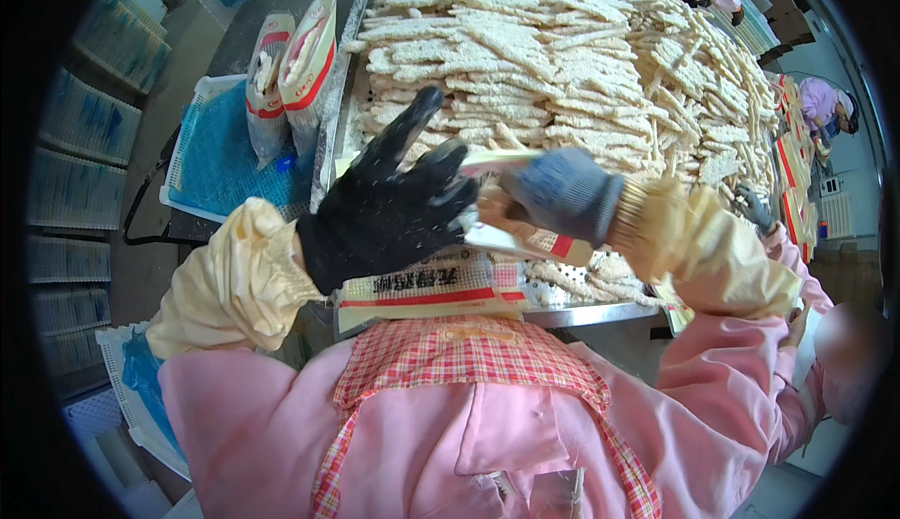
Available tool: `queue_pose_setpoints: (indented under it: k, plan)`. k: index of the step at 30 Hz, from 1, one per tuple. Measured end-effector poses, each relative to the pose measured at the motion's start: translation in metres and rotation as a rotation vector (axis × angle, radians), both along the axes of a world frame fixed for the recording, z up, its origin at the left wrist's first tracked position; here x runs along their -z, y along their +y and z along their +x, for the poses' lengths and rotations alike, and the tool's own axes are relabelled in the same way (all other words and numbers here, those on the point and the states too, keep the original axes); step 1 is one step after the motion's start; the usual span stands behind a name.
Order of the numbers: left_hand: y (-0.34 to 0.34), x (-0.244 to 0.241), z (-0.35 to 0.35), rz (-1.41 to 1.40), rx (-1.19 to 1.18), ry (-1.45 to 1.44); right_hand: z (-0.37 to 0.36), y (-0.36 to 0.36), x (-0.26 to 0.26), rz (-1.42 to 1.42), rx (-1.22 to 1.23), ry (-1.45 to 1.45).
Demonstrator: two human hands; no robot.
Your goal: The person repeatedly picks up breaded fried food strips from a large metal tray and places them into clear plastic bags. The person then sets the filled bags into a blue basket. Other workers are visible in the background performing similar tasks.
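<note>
My left hand (pixel 394 202), in a black glove, is at a plastic packaging bag (pixel 534 238) with a red band, its forefinger stretched away and its other fingers curled near the bag's opening. My right hand (pixel 566 192), in a blue-grey knit glove, is at the bag's far side, slightly blurred; its fingertips are hidden. Breaded strips (pixel 492 76) lie in dense rows beyond both hands. Under my hands a flat printed bag (pixel 436 301) lies at the near edge of the metal table.
Two filled bags (pixel 306 72) stand upright by a white basket (pixel 200 86) with a blue liner at left. A co-worker's gloved hand (pixel 754 208) reaches in from the right. Stacked trays (pixel 84 118) line the left; red-banded bags (pixel 794 181) lie along the right.
</note>
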State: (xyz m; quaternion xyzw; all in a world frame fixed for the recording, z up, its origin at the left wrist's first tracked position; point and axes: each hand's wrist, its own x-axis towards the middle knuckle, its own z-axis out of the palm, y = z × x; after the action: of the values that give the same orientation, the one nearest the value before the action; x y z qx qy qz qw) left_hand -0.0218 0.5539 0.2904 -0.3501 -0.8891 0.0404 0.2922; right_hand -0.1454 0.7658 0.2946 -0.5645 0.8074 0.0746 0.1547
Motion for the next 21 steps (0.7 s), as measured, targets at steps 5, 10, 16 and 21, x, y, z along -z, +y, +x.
queue_pose_setpoints:
  k: [5, 10, 16, 21]
  plan:
    - [-0.006, -0.006, -0.001, -0.019, -0.077, -0.204, -0.021, -0.003, -0.041, -0.341, 0.067, -0.265]
    - [-0.005, -0.012, -0.014, 0.028, -0.197, -0.313, -0.001, -0.007, -0.033, -0.866, 0.220, -1.380]
    - [-0.021, -0.013, -0.004, -0.049, -0.254, -0.241, -0.012, 0.064, -0.028, -0.684, 0.337, -0.833]
    - [-0.027, -0.008, -0.020, 0.198, -0.309, -0.349, 0.005, 0.128, 0.127, -0.124, 0.411, 0.055]
